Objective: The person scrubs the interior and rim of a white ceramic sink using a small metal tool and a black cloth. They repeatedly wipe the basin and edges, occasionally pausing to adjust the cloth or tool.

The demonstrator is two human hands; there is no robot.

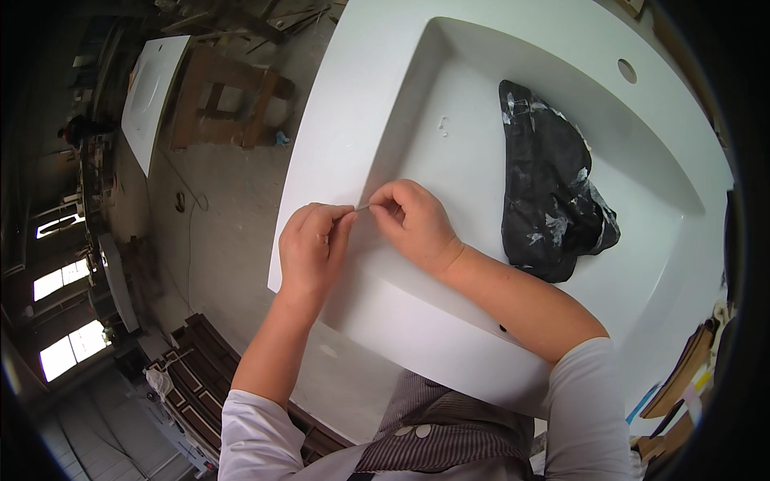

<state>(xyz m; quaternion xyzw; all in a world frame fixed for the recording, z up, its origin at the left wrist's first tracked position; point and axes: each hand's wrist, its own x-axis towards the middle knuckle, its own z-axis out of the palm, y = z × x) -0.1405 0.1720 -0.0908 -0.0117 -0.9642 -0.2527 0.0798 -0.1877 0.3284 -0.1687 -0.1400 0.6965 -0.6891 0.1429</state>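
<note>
Before me is a large white washbasin [337, 120] with a deep, straight-sided bowl. Above the left wall of its bowl, my left hand [311, 243] and my right hand [418, 222] come close together. Between their fingertips they pinch a small, thin grey piece [363, 208]; its full shape is hidden by the fingers. A crumpled black sheet [541, 186], smeared with white, lies in the bowl to the right of my right hand. White residue [444, 126] marks the bowl floor beyond the hands.
A round hole [627, 71] pierces the basin's far deck. To the left, another white basin [157, 90] is by a brown wooden stand [207, 99]. A thin cable [190, 258] trails over the floor. Dark brown panels [204, 373] lie at lower left, cardboard [680, 373] at right.
</note>
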